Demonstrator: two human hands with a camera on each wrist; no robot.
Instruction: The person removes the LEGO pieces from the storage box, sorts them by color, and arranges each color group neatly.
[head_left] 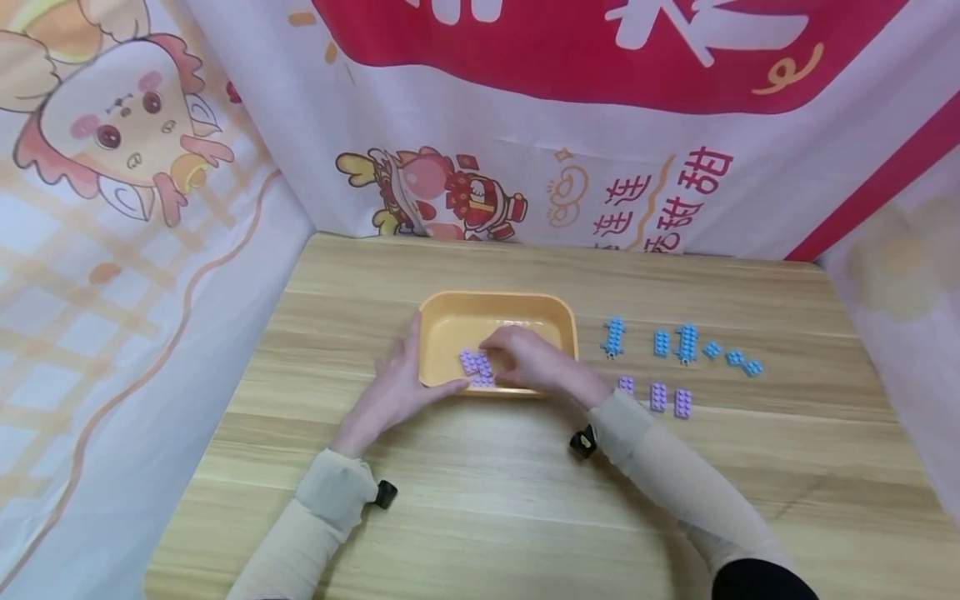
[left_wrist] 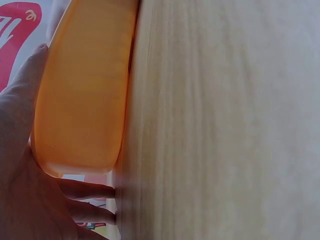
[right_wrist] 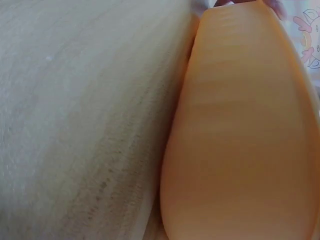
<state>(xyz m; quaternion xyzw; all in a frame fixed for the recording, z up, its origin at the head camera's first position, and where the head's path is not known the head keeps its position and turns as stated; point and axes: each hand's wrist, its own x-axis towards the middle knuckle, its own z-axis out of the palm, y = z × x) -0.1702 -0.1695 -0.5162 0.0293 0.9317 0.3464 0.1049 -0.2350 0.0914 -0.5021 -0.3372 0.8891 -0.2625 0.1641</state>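
Note:
A yellow-orange plastic box stands on the table, with several purple toy bricks in its front left part. My left hand rests against the box's left end, its thumb along the front rim and its index finger up the left side. In the left wrist view, the other fingers stretch straight past the box's end. Over the front wall reaches my right hand, its bent fingers inside the box, right beside the purple bricks. I cannot tell whether those fingers hold a brick. The right wrist view shows mostly the box's outer wall.
On the wood-grain table, right of the box, lie several blue bricks, including two blue pieces with side pegs. More purple bricks lie in front of them, one partly behind the right forearm. A printed cloth hangs behind the table.

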